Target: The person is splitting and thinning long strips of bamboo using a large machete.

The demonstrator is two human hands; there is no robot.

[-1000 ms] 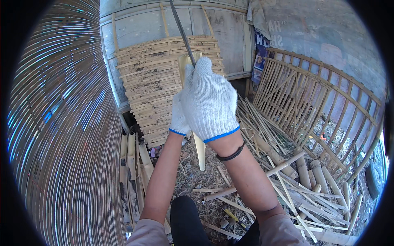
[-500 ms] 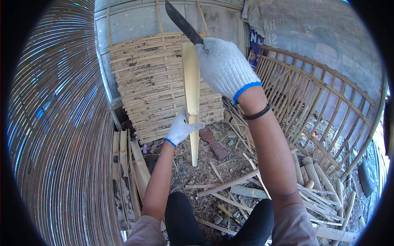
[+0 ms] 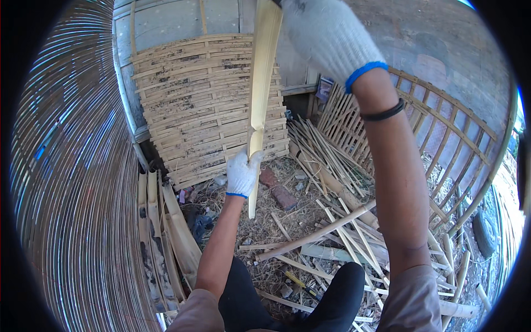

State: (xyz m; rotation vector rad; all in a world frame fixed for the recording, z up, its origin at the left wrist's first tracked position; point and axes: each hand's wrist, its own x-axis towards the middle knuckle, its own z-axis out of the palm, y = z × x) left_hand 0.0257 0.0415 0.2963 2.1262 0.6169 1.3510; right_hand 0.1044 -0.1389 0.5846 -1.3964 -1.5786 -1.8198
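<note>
A long split bamboo piece (image 3: 261, 72) stands nearly upright before me, its pale inner face and a node showing. My left hand (image 3: 242, 173), in a white knitted glove with a blue cuff, is closed round its lower part just below the node. Up at the top edge, my right hand (image 3: 334, 39), gloved the same way and slightly blurred, grips a knife. Only a small dark bit of the knife shows beside the bamboo's top; its blade is mostly out of view.
A woven bamboo panel (image 3: 193, 105) leans on the far wall. To the right stands a bamboo slatted frame (image 3: 442, 122). Split lengths (image 3: 182, 232) lie at left, beside a curtain of thin strips (image 3: 88, 193). A brick (image 3: 278, 189) and several offcuts (image 3: 332, 227) litter the ground; a tyre (image 3: 485, 232) sits far right.
My right hand has moved up and right, taking the knife mostly out of view. The bamboo piece has risen and tilted slightly, with my left hand still round it. The view has shifted somewhat.
</note>
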